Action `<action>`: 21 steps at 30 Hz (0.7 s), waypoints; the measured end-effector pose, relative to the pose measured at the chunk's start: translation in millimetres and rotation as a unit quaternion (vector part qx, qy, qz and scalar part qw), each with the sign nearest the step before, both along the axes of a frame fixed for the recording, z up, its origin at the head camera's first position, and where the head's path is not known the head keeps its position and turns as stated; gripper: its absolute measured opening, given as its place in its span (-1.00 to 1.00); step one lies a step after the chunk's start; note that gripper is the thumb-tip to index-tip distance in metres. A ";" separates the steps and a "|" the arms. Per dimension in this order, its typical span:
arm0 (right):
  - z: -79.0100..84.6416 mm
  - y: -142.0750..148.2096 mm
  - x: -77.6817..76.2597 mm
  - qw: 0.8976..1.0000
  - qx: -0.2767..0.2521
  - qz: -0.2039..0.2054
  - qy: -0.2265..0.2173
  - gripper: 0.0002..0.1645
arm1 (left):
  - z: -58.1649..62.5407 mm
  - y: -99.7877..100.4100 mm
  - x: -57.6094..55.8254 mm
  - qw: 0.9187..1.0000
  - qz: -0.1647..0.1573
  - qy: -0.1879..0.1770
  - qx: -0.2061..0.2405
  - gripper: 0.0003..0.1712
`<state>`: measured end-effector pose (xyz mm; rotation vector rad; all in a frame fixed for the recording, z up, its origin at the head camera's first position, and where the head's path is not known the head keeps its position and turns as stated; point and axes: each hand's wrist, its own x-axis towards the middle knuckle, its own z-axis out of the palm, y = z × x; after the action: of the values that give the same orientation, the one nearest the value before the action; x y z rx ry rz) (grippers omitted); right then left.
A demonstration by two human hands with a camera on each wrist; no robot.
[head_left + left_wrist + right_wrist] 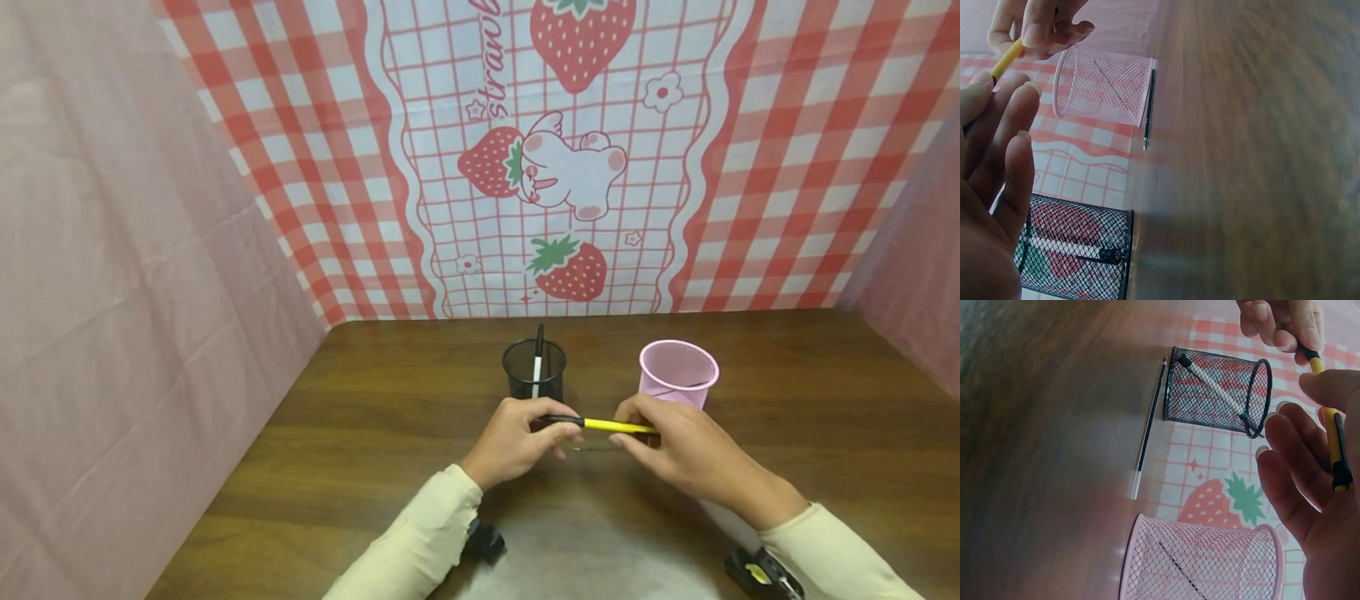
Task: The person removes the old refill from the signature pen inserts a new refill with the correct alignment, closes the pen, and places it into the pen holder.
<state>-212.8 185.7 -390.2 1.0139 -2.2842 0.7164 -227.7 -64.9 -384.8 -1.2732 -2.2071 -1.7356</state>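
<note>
Both hands hold a yellow-and-black pen (617, 426) level above the table. My left hand (517, 437) pinches its black end between thumb and fingers. My right hand (686, 450) grips the yellow barrel, and in the right wrist view the black clip end of the pen (1337, 450) lies by the palm. Below the hands, a thin dark ink refill (1150, 425) with a clear end rests on the table between two mesh cups. A white pen with black ends (537, 373) leans in the black mesh cup (514, 387). The pink mesh cup (669, 395) contains a thin dark stick (1181, 569).
The brown wooden table (360, 433) reaches back to a red-and-white checked strawberry cloth (510, 275). A pink cloth (150, 292) hangs along the left side, another (911, 242) along the right. Black devices (486, 542) are worn at the wrists.
</note>
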 end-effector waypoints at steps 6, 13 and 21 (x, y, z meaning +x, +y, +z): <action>-1.6 0.5 -2.0 0.999 -0.004 0.011 0.031 -0.60 | -2.0 0.3 -0.2 1.000 0.005 -0.012 0.000 -0.88; -2.2 1.3 -2.2 0.999 -0.017 0.027 0.033 -0.59 | 0.8 -0.1 1.1 1.000 0.007 -0.006 -0.002 -0.88; -1.9 2.2 -2.0 0.998 -0.034 0.042 0.016 -0.61 | -14.3 1.3 -10.8 1.000 0.007 -0.001 -0.002 -0.87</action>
<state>-214.7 187.9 -392.1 1.0864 -2.1865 0.7996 -238.5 -63.7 -399.1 -1.2550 -2.2176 -1.7296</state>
